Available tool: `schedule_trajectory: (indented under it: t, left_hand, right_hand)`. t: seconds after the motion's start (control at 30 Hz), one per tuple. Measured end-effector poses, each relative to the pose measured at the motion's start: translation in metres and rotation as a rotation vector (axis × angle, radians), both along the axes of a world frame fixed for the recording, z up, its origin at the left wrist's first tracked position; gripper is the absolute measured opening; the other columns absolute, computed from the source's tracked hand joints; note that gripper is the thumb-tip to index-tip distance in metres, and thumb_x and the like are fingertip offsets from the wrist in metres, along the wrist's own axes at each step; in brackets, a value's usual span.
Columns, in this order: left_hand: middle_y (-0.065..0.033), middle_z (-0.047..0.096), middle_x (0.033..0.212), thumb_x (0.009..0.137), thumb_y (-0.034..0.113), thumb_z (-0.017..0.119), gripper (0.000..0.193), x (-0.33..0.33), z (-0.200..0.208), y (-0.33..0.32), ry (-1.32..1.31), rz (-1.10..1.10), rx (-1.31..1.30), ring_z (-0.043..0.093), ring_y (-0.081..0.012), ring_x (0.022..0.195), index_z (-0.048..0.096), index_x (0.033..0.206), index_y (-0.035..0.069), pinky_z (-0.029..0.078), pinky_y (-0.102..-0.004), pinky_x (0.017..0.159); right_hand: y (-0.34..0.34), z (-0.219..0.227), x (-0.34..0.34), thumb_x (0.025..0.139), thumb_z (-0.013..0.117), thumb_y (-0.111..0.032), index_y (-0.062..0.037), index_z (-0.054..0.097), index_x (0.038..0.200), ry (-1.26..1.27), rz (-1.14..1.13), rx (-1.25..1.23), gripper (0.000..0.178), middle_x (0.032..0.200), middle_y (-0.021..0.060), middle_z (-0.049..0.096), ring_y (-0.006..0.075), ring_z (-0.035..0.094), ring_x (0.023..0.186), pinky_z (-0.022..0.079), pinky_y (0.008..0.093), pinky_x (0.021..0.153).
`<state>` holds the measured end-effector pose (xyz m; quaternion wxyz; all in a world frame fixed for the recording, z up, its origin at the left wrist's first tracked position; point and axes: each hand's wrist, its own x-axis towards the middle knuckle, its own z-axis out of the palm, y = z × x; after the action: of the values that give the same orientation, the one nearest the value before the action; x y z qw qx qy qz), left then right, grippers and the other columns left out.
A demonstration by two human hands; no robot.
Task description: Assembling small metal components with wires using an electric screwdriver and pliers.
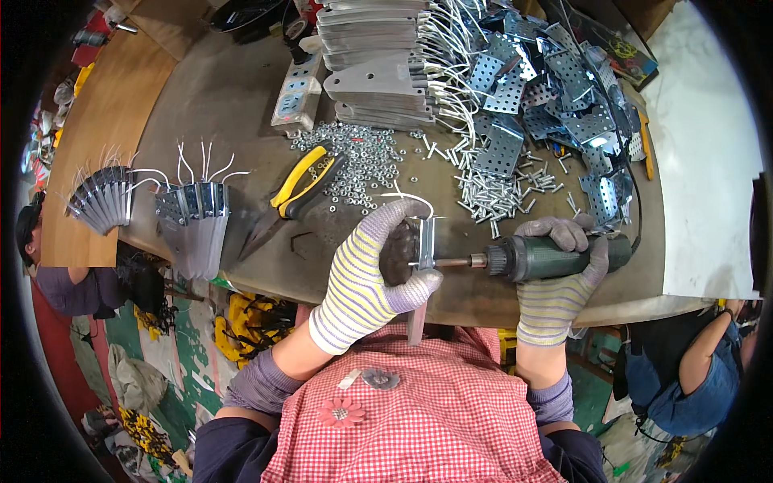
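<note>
My left hand, in a striped knit glove, is closed on a flat metal plate assembly with a white wire at its top end. The plate stands on edge at the bench's front. My right hand, gloved alike, grips a dark green electric screwdriver lying level. Its bit points left and meets the side of the plate, close to my left thumb. Whether a screw sits at the tip is hidden. Loose nuts and a heap of screws lie just beyond my hands.
Yellow-handled pliers lie left of the nuts. Wired plates are stacked at the back, beside perforated brackets and a power strip. Finished-looking fans of plates rest at left. A cord trails from the screwdriver. Other people sit at both sides.
</note>
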<state>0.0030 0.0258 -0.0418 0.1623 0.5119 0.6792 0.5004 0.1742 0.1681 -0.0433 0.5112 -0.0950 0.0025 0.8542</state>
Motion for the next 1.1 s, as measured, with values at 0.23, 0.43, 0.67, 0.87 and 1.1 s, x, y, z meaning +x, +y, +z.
schedule_trajectory:
  t: [0.23, 0.43, 0.67, 0.87, 1.1]
  left_hand:
    - [-0.0072, 0.064, 0.088, 0.076, 0.013, 0.071, 0.045, -0.026, 0.018, -0.022, -0.042, 0.163, -0.059, 0.061, -0.0185, 0.075, 0.058, 0.118, 0.006, 0.049, -0.0287, 0.072]
    - [-0.0109, 0.062, 0.08, 0.078, 0.004, 0.065, 0.013, -0.066, 0.024, -0.018, 0.757, 0.26, -0.249, 0.06, -0.0262, 0.07, 0.065, 0.091, 0.005, 0.049, -0.0339, 0.064]
    - [-0.0119, 0.059, 0.075, 0.072, 0.007, 0.067, 0.017, -0.074, 0.022, -0.011, 1.096, 0.108, -0.464, 0.06, -0.0311, 0.069, 0.061, 0.087, 0.007, 0.049, -0.0394, 0.062]
    - [-0.0052, 0.067, 0.078, 0.076, 0.006, 0.071, 0.017, -0.038, 0.025, -0.016, -0.005, -0.001, -0.203, 0.064, -0.0129, 0.066, 0.066, 0.092, 0.005, 0.051, -0.0248, 0.061]
    - [-0.0013, 0.067, 0.077, 0.075, 0.006, 0.072, 0.014, -0.007, 0.016, -0.012, -0.11, 0.09, -0.097, 0.06, -0.0072, 0.062, 0.068, 0.087, 0.006, 0.048, -0.0223, 0.058]
  right_hand:
    - [0.0, 0.0, 0.0, 0.085, 0.066, -0.032, -0.0143, 0.058, 0.113, -0.036, -0.031, -0.015, 0.034, 0.077, -0.0052, 0.039, 0.0127, 0.044, 0.076, 0.043, 0.0444, 0.089]
    - [0.003, -0.003, 0.002, 0.084, 0.067, -0.031, -0.0134, 0.058, 0.116, -0.035, -0.021, 0.032, 0.037, 0.077, -0.0051, 0.039, 0.0129, 0.044, 0.076, 0.044, 0.0456, 0.089]
    - [0.0, -0.001, 0.002, 0.084, 0.067, -0.031, -0.0135, 0.058, 0.116, -0.001, -0.014, -0.012, 0.037, 0.077, -0.0048, 0.039, 0.0129, 0.045, 0.075, 0.044, 0.0454, 0.088]
    - [0.0, -0.004, 0.001, 0.085, 0.066, -0.032, -0.0133, 0.058, 0.114, 0.01, -0.011, -0.011, 0.035, 0.077, -0.0051, 0.041, 0.0133, 0.046, 0.075, 0.044, 0.0451, 0.088]
    - [0.003, -0.003, 0.001, 0.086, 0.066, -0.031, -0.0144, 0.058, 0.105, -0.042, 0.0, 0.043, 0.027, 0.077, -0.0056, 0.041, 0.0134, 0.045, 0.075, 0.044, 0.0456, 0.089]
